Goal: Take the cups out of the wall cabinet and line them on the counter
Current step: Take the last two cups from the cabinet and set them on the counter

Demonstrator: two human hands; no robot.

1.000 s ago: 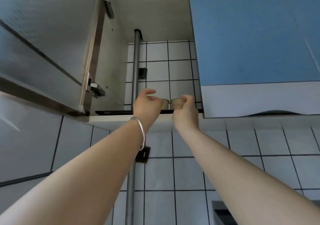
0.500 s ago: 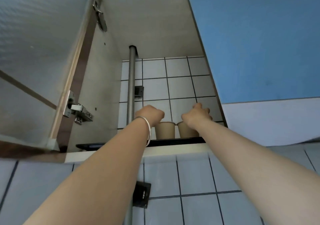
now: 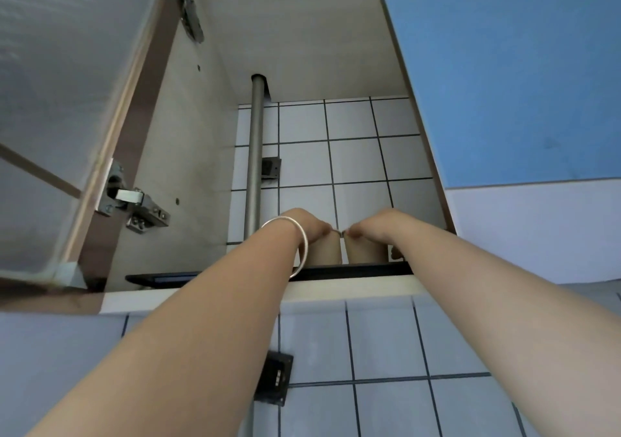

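Observation:
Two tan paper cups stand side by side on a dark tray [image 3: 356, 272] at the front of the open wall cabinet. My left hand [image 3: 307, 225], with a silver bangle on its wrist, grips the rim of the left cup [image 3: 324, 251] from above. Over the right cup [image 3: 364, 251], my right hand [image 3: 376, 225] is closed on its rim the same way. Both cup bottoms look to rest on the tray. The fingertips inside the rims are hidden.
The cabinet's left door [image 3: 67, 117] swings open with its hinge [image 3: 134, 204] showing. A metal pipe [image 3: 254, 157] runs vertically through the cabinet beside the left cup. A shut blue door [image 3: 504, 77] is on the right. White tiled wall [image 3: 379, 346] lies below.
Both hands have settled down over the cup tops and closed on their rims. The view has tilted upward, so more of the cabinet interior shows.

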